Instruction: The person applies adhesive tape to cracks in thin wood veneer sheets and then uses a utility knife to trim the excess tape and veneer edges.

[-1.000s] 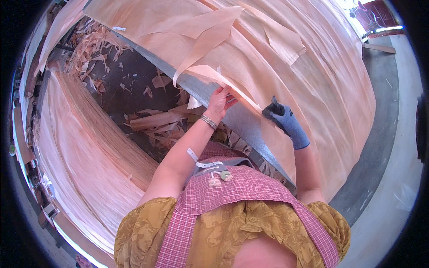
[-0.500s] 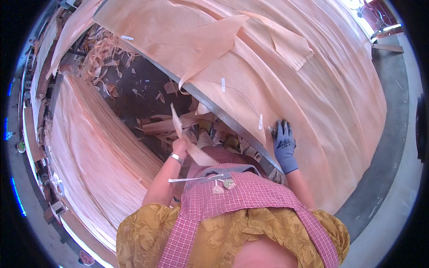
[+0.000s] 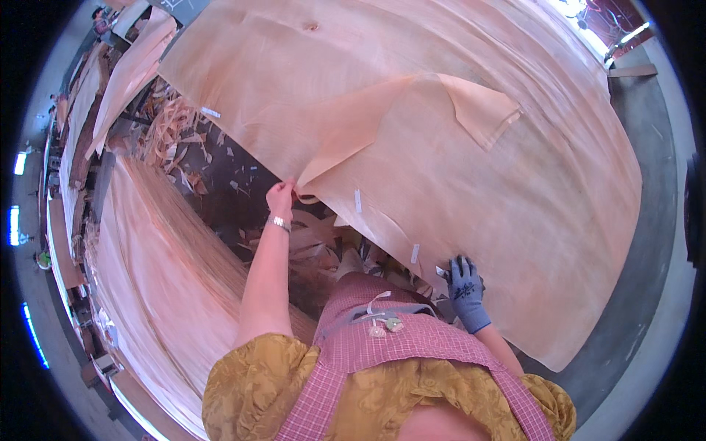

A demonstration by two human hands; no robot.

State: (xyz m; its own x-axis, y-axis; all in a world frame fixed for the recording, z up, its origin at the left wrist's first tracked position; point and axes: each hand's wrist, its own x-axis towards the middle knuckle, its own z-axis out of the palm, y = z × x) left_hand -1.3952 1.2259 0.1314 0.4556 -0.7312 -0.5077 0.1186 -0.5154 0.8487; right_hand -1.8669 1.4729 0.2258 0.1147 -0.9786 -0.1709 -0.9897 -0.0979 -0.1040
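A broad, thin sheet of pale pinkish wood veneer (image 3: 412, 169) lies spread in front of me. My left hand (image 3: 281, 200), bare with a metal band at the wrist, pinches the pointed tip of a loose veneer strip (image 3: 346, 149) at the sheet's left edge. That strip lies folded across the sheet. My right hand (image 3: 465, 287), in a grey-blue glove with dark fingertips, rests on the sheet near its front edge, fingers stretched out. Beside its thumb is a small whitish piece I cannot make out. Short white tape strips (image 3: 357, 201) mark the sheet near its edge.
To my left stands a thick stack of veneer sheets (image 3: 169, 272). Veneer scraps (image 3: 176, 128) litter the dark floor between the stacks. A grey floor strip (image 3: 640, 169) runs along the right. At the far left, a person (image 3: 101, 23) is visible.
My left hand has moved forward to the sheet's edge, and the loose piece it held is gone from it. The sheet lies smoother, covering the dark straight edge. My right hand has shifted slightly nearer.
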